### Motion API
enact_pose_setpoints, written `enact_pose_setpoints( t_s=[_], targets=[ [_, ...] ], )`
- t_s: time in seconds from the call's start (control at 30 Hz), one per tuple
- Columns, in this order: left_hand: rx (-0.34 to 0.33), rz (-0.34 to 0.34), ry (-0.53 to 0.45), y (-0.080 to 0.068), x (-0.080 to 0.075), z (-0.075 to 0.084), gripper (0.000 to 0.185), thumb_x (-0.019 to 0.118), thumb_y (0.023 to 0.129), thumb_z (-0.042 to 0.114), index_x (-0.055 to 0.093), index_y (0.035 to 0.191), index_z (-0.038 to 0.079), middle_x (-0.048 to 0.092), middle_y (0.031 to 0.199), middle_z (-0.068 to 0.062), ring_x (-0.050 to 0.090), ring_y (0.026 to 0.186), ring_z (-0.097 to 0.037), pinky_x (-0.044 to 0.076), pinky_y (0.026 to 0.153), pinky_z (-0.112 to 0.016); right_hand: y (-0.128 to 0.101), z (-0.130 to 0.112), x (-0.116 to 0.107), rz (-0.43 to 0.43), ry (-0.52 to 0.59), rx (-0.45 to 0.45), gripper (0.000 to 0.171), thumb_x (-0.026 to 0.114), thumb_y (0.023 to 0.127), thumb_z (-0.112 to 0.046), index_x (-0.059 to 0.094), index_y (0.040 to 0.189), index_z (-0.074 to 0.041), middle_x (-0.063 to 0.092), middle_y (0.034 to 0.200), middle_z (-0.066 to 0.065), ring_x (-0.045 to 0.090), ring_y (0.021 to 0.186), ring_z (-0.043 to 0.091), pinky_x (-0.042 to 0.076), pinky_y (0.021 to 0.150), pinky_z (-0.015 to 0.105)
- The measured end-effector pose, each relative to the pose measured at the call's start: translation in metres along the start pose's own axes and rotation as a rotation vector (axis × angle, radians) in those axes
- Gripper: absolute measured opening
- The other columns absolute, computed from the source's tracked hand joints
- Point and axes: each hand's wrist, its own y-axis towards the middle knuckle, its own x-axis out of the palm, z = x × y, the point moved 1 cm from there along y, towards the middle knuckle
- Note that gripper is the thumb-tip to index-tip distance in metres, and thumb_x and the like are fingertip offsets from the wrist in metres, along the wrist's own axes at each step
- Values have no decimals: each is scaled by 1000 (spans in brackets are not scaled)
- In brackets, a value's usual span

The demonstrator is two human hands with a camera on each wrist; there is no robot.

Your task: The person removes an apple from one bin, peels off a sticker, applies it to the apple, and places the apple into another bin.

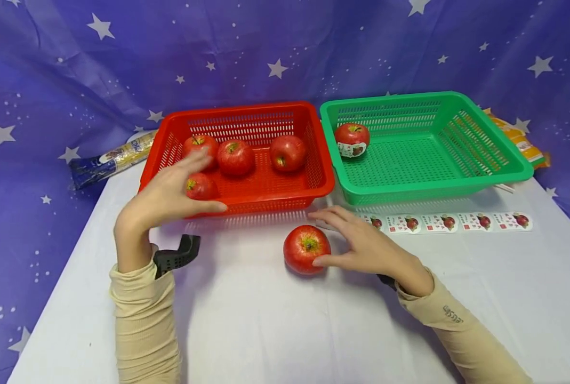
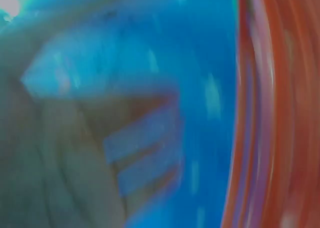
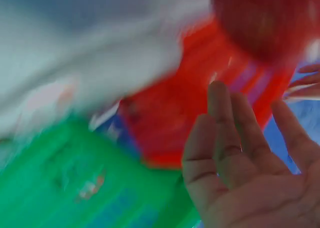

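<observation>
On the white table a single red apple (image 1: 304, 249) sits in front of the red basket (image 1: 261, 205). My right hand (image 1: 361, 240) is just to its right, fingers extended and spread, with the thumb right at the apple's side. In the right wrist view that hand (image 3: 255, 178) shows straight, separated fingers with nothing between them. My left hand (image 1: 165, 194) hovers over the left end of the red basket, fingers stretched out and holding nothing. Several apples lie in that basket, among them one red apple (image 1: 200, 186) partly hidden by the left hand. The left wrist view is blurred.
To the right stands a green basket (image 1: 428, 186) holding one apple (image 1: 352, 140) with a white label. A strip of apple stickers (image 1: 443, 223) lies before it. Behind the baskets' outer sides are a blue-and-yellow packet (image 1: 117, 157) and an orange packet (image 1: 520, 138).
</observation>
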Motion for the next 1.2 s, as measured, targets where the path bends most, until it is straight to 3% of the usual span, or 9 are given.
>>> enact_pose_setpoints(
  t_s=[0.1, 0.17, 0.27, 0.37, 0.6, 0.8, 0.9, 1.03, 1.2],
  targets=[
    [371, -136, -58, 9, 32, 40, 82, 83, 73, 36, 47, 143, 11, 43, 150, -3, 39, 140, -21, 34, 112, -44, -5, 17, -18, 28, -35, 71, 58, 77, 80, -34, 59, 128, -8, 62, 123, 9, 59, 112, 29, 48, 92, 48],
    [468, -268, -63, 17, 57, 59, 82, 84, 73, 33, 46, 143, 11, 45, 149, -4, 41, 139, -20, 34, 112, -40, -10, 31, -26, 27, -102, 119, 48, 76, 81, -25, 62, 121, -1, 66, 114, 15, 62, 104, 32, 49, 88, 48],
    [395, -386, 23, 32, 92, 71, 89, 85, 71, 31, 41, 146, 9, 42, 150, -7, 40, 138, -23, 32, 114, -40, -15, 50, -29, -43, -197, 180, 48, 76, 80, -19, 62, 119, 5, 66, 111, 22, 62, 102, 39, 49, 87, 51],
    [310, -414, 37, 44, 115, 69, 90, 86, 69, 27, 42, 144, 8, 49, 142, -9, 47, 130, -26, 37, 110, -40, -19, 62, -22, -111, -220, 211, 55, 76, 79, -17, 57, 125, 8, 63, 116, 27, 60, 106, 42, 48, 90, 53],
    [336, -417, -53, 55, 132, 72, 95, 87, 67, 39, 41, 145, 11, 55, 136, -2, 51, 122, -20, 41, 106, -36, -16, 67, -13, -35, -186, 129, 45, 73, 78, -4, 60, 120, 4, 68, 104, 17, 64, 89, 29, 51, 78, 47],
    [256, -290, -182, 80, 136, 71, 72, 65, 87, 47, 39, 148, 19, 42, 150, 1, 37, 140, -17, 30, 115, -39, -12, 64, -11, 30, -73, 34, 47, 75, 77, -2, 62, 121, 0, 71, 102, 10, 65, 86, 21, 52, 77, 41],
    [230, -227, -196, 93, 146, 73, 61, 60, 91, 47, 48, 142, 16, 51, 143, 0, 46, 133, -17, 35, 112, -37, -10, 58, -9, 43, 5, -12, 48, 76, 77, -4, 60, 122, -2, 71, 108, 11, 67, 98, 24, 53, 84, 43],
    [109, -232, -327, 106, 161, 71, 41, 67, 88, 41, 67, 115, 10, 68, 108, 0, 61, 100, -13, 48, 90, -28, -9, 54, -7, 106, 12, -27, 41, 77, 76, -5, 59, 112, -3, 70, 103, 9, 67, 92, 23, 53, 80, 41],
    [1, -323, -650, 113, 173, 56, 22, 66, 89, 20, 67, 99, 0, 62, 82, 3, 53, 76, -8, 42, 72, -19, -9, 53, -6, 201, -75, -27, 23, 78, 77, -8, 65, 96, -6, 68, 104, 13, 66, 90, 25, 53, 77, 40]
  ],
)
